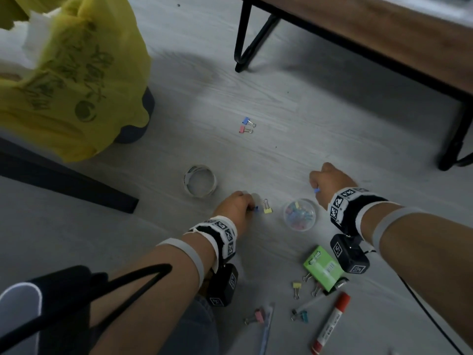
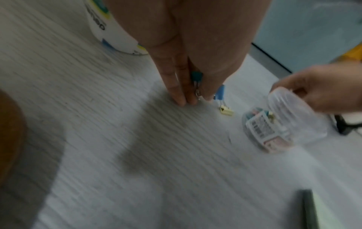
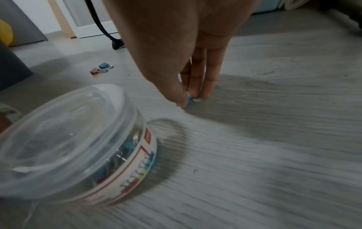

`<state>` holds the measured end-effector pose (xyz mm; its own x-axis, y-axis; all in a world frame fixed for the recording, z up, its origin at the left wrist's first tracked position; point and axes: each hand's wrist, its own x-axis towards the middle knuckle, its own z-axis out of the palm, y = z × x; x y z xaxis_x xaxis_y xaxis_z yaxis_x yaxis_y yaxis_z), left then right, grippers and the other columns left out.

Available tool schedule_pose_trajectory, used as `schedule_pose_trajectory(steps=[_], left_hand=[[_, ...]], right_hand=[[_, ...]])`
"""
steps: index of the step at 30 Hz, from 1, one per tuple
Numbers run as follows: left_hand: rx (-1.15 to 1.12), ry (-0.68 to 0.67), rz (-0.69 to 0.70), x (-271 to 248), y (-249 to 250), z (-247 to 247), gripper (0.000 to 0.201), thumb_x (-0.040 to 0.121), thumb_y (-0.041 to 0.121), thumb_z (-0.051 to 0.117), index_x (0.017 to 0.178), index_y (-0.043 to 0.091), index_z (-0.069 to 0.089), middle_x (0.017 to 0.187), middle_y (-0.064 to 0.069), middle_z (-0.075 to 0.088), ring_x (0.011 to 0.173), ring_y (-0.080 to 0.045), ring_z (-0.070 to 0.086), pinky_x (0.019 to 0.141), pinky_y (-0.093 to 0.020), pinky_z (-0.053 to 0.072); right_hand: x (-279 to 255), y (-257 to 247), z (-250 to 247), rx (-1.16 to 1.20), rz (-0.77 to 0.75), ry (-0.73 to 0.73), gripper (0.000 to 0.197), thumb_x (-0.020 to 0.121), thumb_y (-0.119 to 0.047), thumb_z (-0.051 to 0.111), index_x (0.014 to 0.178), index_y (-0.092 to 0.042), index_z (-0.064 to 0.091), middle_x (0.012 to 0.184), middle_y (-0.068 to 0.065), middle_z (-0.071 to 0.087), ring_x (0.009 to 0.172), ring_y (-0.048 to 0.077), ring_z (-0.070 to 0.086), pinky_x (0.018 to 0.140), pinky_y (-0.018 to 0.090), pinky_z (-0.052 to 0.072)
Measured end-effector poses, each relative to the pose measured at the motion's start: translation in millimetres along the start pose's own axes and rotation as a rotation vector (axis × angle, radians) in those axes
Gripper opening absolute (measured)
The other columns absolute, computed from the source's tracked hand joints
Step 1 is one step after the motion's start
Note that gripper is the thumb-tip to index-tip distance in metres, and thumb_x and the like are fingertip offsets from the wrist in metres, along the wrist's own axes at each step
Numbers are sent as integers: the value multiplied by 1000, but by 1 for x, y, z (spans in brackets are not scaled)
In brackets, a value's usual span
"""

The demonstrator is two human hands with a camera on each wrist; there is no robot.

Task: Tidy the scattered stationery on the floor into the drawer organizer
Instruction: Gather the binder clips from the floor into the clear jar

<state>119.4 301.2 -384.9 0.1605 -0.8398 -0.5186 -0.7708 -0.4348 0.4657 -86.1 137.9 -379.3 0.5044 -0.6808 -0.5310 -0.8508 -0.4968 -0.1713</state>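
Fingers (image 2: 182,93) of the left hand (image 1: 234,207) are pointed down at the pale wood-grain floor (image 1: 281,111), and a teal binder clip (image 2: 196,77) with wire handles is pinched between them. A blue binder clip (image 2: 220,93) is seen just beside these fingertips, and a yellow binder clip (image 1: 267,208) lies a little further out on the floor.

Fingers (image 3: 207,80) of the right hand (image 1: 330,181) are likewise pointed downward, and a small blue clip (image 3: 189,100) is pinched at their tips, close above the floor.

Between the two hands a round clear plastic tub (image 1: 300,214) is stood on the floor, with a printed paper band around its wall; assorted coloured clips are visible inside. Whether its lid is seated cannot be told.

Beyond the left fingers a roll of tape (image 1: 200,180) is lying flat. Well beyond both hands, a blue and a pink clip (image 1: 247,125) are lying side by side. Nearer the wrists, a green box (image 1: 323,267), a red-capped marker (image 1: 330,324) and several loose clips (image 1: 297,289) are scattered. A yellow plastic bag (image 1: 71,80) is noted far off beyond the left fingers.
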Motion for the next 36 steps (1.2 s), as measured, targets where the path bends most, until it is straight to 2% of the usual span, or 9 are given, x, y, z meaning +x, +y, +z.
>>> schedule_pose_trajectory(steps=[5, 9, 14, 17, 21, 26, 28, 33, 36], left_hand=[[-581, 35, -146, 8, 4, -15, 20, 91, 1, 58, 96, 20, 56, 83, -6, 66, 73, -25, 65, 71, -36, 59], [-1202, -45, -260, 10, 24, -36, 41, 90, -23, 33, 109, 1, 60, 75, -11, 52, 60, -21, 51, 49, -25, 53], [-1527, -86, -396, 9, 34, -53, 30, 91, 11, 31, 85, 5, 60, 72, -9, 55, 53, -17, 51, 45, -21, 45], [-1548, -107, -441, 12, 25, -56, 32, 93, 23, 34, 82, 8, 61, 71, -5, 55, 53, -15, 51, 43, -20, 43], [-1485, -114, -483, 18, 9, -60, 37, 100, 29, 41, 69, 12, 51, 62, -3, 43, 37, -10, 43, 35, -15, 30], [-1238, -70, -495, 15, -1, -62, 33, 99, 23, 47, 67, 14, 48, 43, 4, 33, 34, -10, 32, 38, -11, 18], [-1219, -84, -499, 13, -1, -64, 33, 100, 23, 47, 68, 12, 50, 46, 1, 36, 38, -11, 38, 38, -13, 21], [-1279, -136, -469, 11, -3, -74, 35, 101, 26, 47, 72, 9, 54, 62, -5, 49, 53, -17, 48, 42, -20, 37], [-1328, -110, -482, 11, -8, -77, 33, 101, 26, 47, 75, 9, 57, 65, -5, 52, 55, -16, 54, 43, -21, 43]], right_hand=[[4, -16, -13, 300, 27, 148, 11, 73, -10, 72, 78, -11, 63, 102, 7, 47, 75, 25, 58, 73, 29, 50], [-3, -64, -39, 532, -171, 190, 16, 67, -13, 78, 77, -17, 66, 94, 1, 55, 75, 19, 63, 74, 30, 53], [-16, -110, -51, 576, -430, 123, 15, 69, -13, 77, 81, -16, 68, 93, 0, 58, 80, 17, 64, 77, 34, 54], [-15, -116, -48, 518, -481, 130, 21, 68, -23, 79, 87, -22, 68, 94, -4, 60, 92, 16, 53, 82, 29, 45], [-12, -102, -26, 637, -196, 128, 19, 70, -24, 73, 85, -26, 61, 90, -8, 64, 85, 13, 57, 77, 29, 45], [-9, -107, -2, -24, -19, -145, 28, 73, -47, 63, 90, -27, 52, 88, -8, 60, 98, 24, 53, 98, 45, 34], [-9, -116, 3, -186, -33, -192, 40, 74, -53, 65, 91, -24, 45, 85, -5, 53, 97, 26, 49, 98, 47, 31], [-7, -122, 13, -179, -91, -75, 22, 79, -24, 59, 89, -21, 39, 69, -7, 44, 94, 27, 59, 95, 40, 33], [-6, -115, 12, -115, -103, -66, 25, 81, -38, 58, 94, -20, 45, 78, -5, 54, 91, 26, 61, 96, 41, 34]])
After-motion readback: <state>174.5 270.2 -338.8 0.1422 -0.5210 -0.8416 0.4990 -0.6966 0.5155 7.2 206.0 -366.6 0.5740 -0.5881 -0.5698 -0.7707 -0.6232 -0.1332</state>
